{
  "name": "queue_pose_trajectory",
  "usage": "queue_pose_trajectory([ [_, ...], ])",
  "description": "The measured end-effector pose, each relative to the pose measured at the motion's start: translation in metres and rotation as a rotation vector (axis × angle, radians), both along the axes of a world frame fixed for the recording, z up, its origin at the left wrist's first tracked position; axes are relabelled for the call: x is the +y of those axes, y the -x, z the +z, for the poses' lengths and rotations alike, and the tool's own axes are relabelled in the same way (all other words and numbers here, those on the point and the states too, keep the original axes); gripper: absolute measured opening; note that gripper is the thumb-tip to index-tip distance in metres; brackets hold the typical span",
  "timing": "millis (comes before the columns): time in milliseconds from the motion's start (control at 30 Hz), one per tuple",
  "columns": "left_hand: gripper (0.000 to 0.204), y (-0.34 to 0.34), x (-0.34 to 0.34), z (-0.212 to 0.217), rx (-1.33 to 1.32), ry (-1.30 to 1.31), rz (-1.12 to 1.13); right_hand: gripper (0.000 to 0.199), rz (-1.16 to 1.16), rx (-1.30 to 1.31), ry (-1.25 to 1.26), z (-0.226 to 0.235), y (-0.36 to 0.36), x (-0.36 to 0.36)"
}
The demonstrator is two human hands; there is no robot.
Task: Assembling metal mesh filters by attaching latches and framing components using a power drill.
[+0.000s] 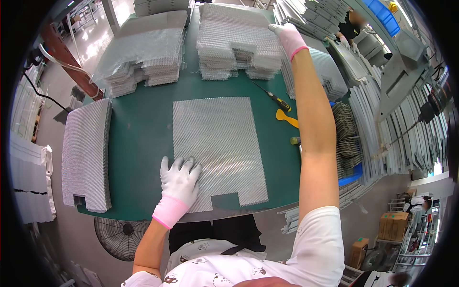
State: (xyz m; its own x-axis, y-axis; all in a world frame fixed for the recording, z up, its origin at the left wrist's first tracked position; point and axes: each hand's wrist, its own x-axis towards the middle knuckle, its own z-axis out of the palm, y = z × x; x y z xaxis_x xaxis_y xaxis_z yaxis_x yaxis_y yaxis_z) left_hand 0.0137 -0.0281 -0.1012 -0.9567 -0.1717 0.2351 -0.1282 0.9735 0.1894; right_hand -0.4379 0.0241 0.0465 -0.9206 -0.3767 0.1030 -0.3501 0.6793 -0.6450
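Note:
A silvery mesh sheet (217,143) with a notch in its near edge lies flat on the green tabletop (141,138). My left hand (180,184), in a white glove with a pink cuff, rests on the sheet's near left edge, open with fingers apart. At the far right my right arm stretches across the table. My gloved right hand (288,37) is beside a stack of notched mesh sheets (239,40) and close to a bundle of grey strips (299,14). Its thumb side shows, but the other fingers are mostly hidden, and I cannot see anything held.
More mesh stacks stand at the far left (148,45), left edge (86,153) and far right (330,71). A screwdriver (279,101) and yellow scraper (286,117) lie near my right arm. Beyond are a blue bin (351,178) of parts and a hanging power driver (432,105).

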Motion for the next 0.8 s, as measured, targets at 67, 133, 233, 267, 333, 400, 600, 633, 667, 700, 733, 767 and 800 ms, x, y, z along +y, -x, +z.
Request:
queue_pose_trajectory([
  [67,0.038,0.001,0.001,0.001,0.002,0.003,-0.005,0.055,0.003,0.031,0.174,-0.001,0.007,0.004],
  [133,0.039,0.002,0.004,0.004,0.01,0.005,-0.011,0.053,0.009,0.028,0.227,0.001,0.019,0.016],
  [233,0.039,0.002,0.002,0.002,-0.008,0.004,-0.001,0.047,-0.001,0.027,0.212,0.007,0.019,0.008],
  [267,0.039,0.002,0.002,0.002,-0.006,0.002,-0.005,0.043,-0.031,0.039,0.152,0.009,0.023,0.009],
  [333,0.039,0.003,0.003,0.002,-0.007,-0.003,-0.007,0.039,-0.011,0.047,0.307,0.011,0.031,0.009],
  [400,0.038,0.002,0.002,0.001,-0.017,0.002,-0.001,0.034,0.104,-0.051,0.67,0.013,0.028,0.009],
  [600,0.036,0.004,0.003,0.003,-0.004,0.0,-0.012,0.032,0.097,-0.251,0.819,0.009,0.051,0.03],
  [633,0.034,0.007,0.003,0.003,-0.004,0.0,-0.021,0.03,0.059,-0.299,0.924,0.008,0.06,0.033],
  [667,0.034,0.007,0.001,0.004,-0.012,0.006,-0.011,0.025,0.073,-0.337,1.215,0.014,0.042,0.034],
  [700,0.033,0.008,-0.001,0.006,0.013,-0.006,-0.008,0.025,0.146,-0.336,1.278,0.006,0.048,0.034],
  [733,0.032,0.009,-0.002,0.007,0.04,-0.018,-0.007,0.026,0.218,-0.332,1.341,0.0,0.047,0.034],
  [767,0.032,0.01,-0.004,0.005,0.043,-0.015,-0.007,0.032,0.191,-0.363,1.288,0.0,0.045,0.035],
  [800,0.031,0.009,-0.01,0.0,0.083,-0.031,-0.004,0.032,0.201,-0.375,1.297,-0.003,0.035,0.029],
])
